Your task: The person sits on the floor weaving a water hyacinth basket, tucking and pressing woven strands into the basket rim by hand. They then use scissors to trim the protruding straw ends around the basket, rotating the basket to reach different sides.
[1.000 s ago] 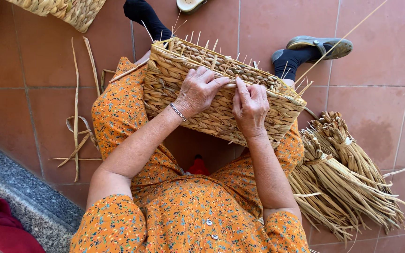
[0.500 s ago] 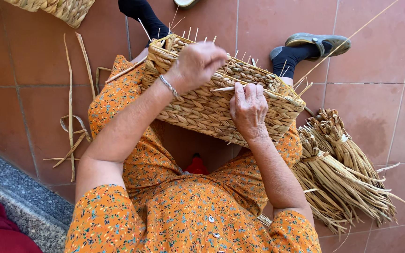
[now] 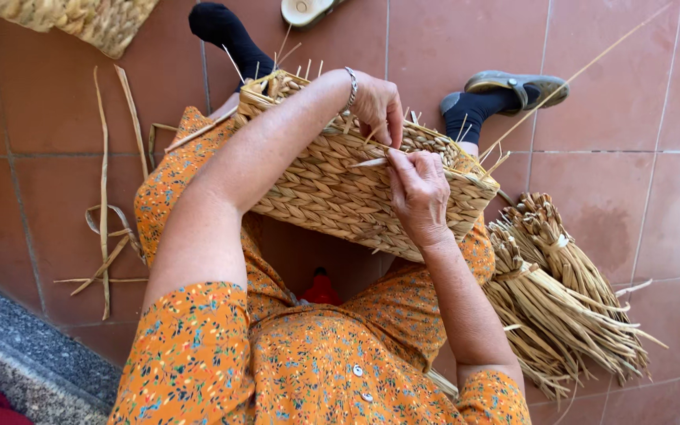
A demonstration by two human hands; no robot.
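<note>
The half-made rectangular basket of braided pale straw (image 3: 332, 181) rests on the person's lap, over the orange flowered dress (image 3: 308, 370), with thin straw ends standing up along its rim. The left hand (image 3: 375, 106) reaches over the far rim and its fingers are curled at the top edge; it seems to pinch a strand there, but I cannot tell exactly. The right hand (image 3: 419, 193) lies on the near side wall and pinches a thin pale straw strand (image 3: 367, 163) between thumb and fingers.

I judge that the step in hand is weaving this strand into the upper rows near the rim. The next move probably calls for a firm pull while the other hand keeps the rim steady.

On the red tiled floor (image 3: 631, 118) to the right lie tied bundles of dry straw (image 3: 560, 299). To the left lie some loose straw strips (image 3: 108, 236).
</note>
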